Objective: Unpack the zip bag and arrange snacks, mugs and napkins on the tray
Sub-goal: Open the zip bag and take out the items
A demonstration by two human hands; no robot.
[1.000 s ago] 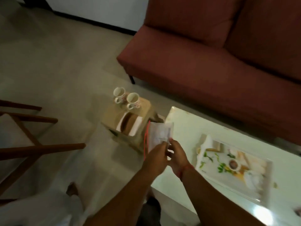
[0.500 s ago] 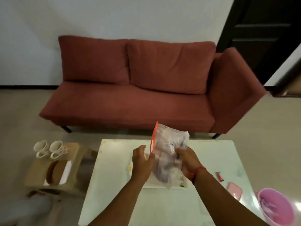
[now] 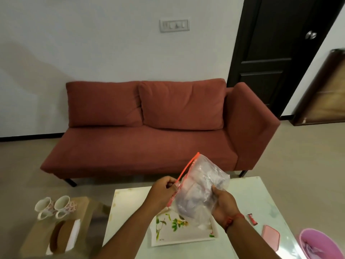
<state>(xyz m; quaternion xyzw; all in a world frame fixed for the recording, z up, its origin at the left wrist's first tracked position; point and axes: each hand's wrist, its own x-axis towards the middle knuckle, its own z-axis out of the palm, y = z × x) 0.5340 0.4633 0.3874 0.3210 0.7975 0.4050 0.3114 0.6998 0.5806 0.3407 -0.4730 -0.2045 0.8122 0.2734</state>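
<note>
I hold a clear zip bag (image 3: 200, 186) with an orange-red zip strip above the white floral tray (image 3: 179, 233) on the pale table (image 3: 261, 197). My left hand (image 3: 163, 192) pinches the zip edge at the bag's left side. My right hand (image 3: 223, 205) grips the bag's body from the right. Pale wrapped contents show dimly through the plastic. Two white floral mugs (image 3: 55, 206) lie on their sides on a low wooden stool (image 3: 82, 204) to the left of the table. Part of the tray is hidden behind the bag.
A white holder with a brown oval item (image 3: 61, 233) sits on the stool. On the table's right lie a small red packet (image 3: 252, 219) and a pink phone-like case (image 3: 270, 235). A pink bucket (image 3: 321, 243) stands at bottom right. A red sofa (image 3: 149, 137) faces the table.
My view swung from the stool to the sofa and table. Both hands carried the bag over the tray; it now tilts with its zip strip slanting up to the right.
</note>
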